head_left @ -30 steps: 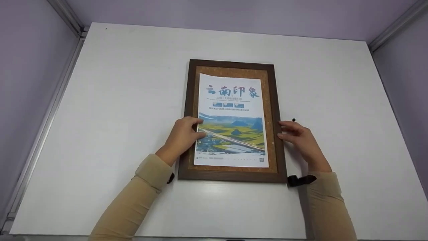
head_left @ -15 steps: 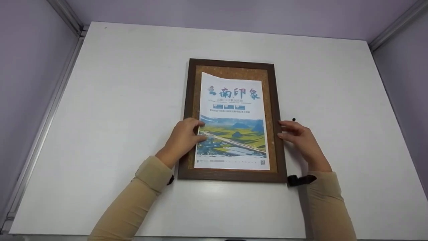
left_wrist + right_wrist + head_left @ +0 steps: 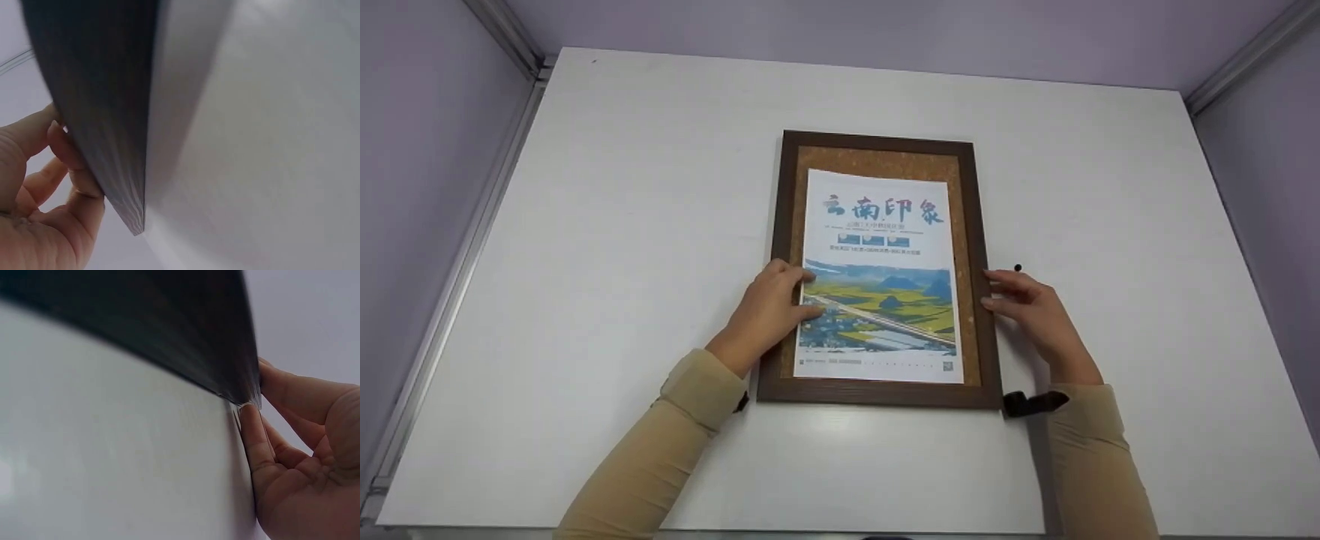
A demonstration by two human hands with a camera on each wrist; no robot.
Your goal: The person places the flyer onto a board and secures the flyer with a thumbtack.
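Note:
A dark wooden frame [image 3: 781,225] with a cork panel lies flat in the middle of the white table [image 3: 622,225]. On the cork rests a printed poster [image 3: 877,225] with a landscape photo. My left hand [image 3: 772,307] reaches over the frame's left rail, its curled thumb and forefinger holding the poster's left edge. In the left wrist view the fingers [image 3: 73,169] curl beside the dark frame edge [image 3: 107,112]. My right hand [image 3: 1024,300] touches the frame's right rail with nearly straight fingers. The right wrist view shows its fingers [image 3: 253,439] against the frame edge [image 3: 185,337].
A small black pin [image 3: 1018,268] lies on the table just right of the frame, by my right hand. Pale purple walls [image 3: 427,150] close in the table on the left, back and right.
The poster has shifted slightly down and left on the cork. Its top left corner lifted half a second ago and now lies flat. The frame and right hand stayed put.

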